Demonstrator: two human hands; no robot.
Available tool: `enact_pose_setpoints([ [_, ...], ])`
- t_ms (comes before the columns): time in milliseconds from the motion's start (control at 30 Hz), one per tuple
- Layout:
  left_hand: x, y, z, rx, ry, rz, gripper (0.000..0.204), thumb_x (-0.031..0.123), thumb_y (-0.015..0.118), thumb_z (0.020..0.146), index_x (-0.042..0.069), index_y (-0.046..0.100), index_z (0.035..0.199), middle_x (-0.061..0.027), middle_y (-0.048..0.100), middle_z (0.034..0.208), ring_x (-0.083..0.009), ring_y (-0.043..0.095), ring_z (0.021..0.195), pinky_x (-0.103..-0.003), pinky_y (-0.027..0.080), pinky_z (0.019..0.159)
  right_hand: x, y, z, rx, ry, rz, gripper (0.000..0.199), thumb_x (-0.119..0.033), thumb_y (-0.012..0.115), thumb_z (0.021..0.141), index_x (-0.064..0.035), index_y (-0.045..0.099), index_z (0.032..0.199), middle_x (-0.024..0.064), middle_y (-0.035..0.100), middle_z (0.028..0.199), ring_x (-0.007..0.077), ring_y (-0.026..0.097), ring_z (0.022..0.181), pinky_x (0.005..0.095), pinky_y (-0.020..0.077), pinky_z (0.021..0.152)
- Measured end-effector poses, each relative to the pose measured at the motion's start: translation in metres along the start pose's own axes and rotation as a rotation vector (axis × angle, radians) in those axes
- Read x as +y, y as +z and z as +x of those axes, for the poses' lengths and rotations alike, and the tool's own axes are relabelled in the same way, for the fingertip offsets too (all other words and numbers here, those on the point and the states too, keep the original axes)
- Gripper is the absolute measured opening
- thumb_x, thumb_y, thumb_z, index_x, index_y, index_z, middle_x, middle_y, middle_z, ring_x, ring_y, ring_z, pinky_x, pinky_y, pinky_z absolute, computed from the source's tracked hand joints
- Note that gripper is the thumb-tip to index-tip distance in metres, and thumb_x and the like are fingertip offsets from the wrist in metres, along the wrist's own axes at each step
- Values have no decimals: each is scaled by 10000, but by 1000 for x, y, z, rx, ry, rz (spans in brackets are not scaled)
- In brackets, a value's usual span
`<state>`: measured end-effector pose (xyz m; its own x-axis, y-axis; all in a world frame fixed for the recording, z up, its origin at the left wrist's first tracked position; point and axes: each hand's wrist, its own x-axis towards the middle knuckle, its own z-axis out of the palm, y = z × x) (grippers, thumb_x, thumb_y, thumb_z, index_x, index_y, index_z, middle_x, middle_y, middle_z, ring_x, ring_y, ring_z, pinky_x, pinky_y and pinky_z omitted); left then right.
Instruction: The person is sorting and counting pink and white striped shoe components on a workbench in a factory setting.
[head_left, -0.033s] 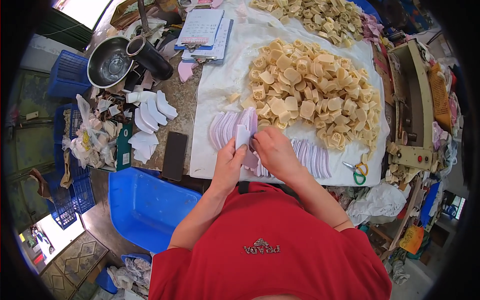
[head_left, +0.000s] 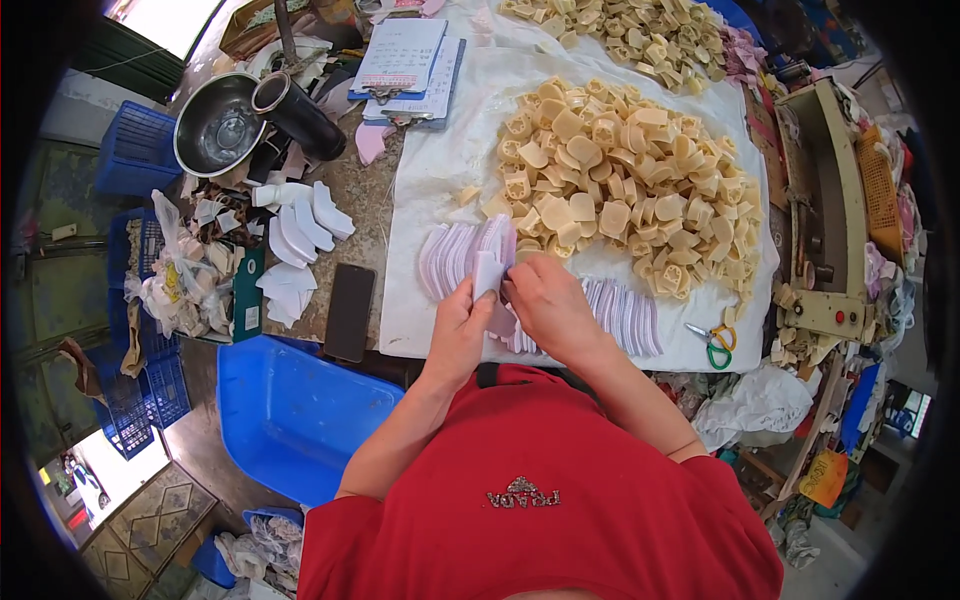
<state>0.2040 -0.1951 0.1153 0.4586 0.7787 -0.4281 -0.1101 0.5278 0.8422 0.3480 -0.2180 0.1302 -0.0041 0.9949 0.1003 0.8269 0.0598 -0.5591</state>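
Observation:
My left hand (head_left: 460,328) and my right hand (head_left: 547,303) meet over the near edge of a white cloth (head_left: 430,170). Both pinch one small pale lilac flat piece (head_left: 487,270), held upright between the fingertips. Just beyond the hands lies a fanned row of the same lilac pieces (head_left: 452,255). A second fanned row (head_left: 625,318) lies to the right of my right wrist. Farther out on the cloth is a broad heap of cream-yellow moulded pieces (head_left: 620,180).
Green-handled scissors (head_left: 712,345) lie at the cloth's near right corner. A dark phone (head_left: 350,312), white curved pieces (head_left: 298,235), a metal bowl (head_left: 215,125), a black tube (head_left: 300,115) and clipboards (head_left: 405,60) sit to the left. A blue tub (head_left: 290,410) stands below; a machine (head_left: 825,220) stands right.

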Motion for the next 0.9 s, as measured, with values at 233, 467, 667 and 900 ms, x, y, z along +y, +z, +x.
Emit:
enact_pose_setpoints([
  [233,-3,2,7,39,98,211,231,111,521,870,-26,566,1050,-11,581,798,-67,500,701,-223,425,632,8,-1,3,-37,113,108,77,-70,533,750,-2,539,785,158,532,756,313,546,767,424,443,614],
  [467,-4,5,12,269,-78,-105,216,9,603,785,-64,591,988,-60,623,856,-86,555,757,-234,448,658,17,-2,2,-161,240,614,111,-100,557,817,9,558,841,94,560,751,209,542,698,314,434,645],
  [667,-1,-5,17,351,-56,-397,240,-3,598,789,-69,562,1017,-105,630,905,-151,606,774,-277,491,702,48,-3,-19,113,621,1322,76,-88,533,864,-15,549,880,34,579,818,127,557,771,284,459,727],
  [900,4,-12,18,227,-41,-375,275,-2,583,799,-66,528,1062,-126,623,941,-174,621,806,-287,502,737,49,-26,-17,159,587,1432,62,-63,499,865,-26,514,912,58,572,868,148,569,809,325,486,763],
])
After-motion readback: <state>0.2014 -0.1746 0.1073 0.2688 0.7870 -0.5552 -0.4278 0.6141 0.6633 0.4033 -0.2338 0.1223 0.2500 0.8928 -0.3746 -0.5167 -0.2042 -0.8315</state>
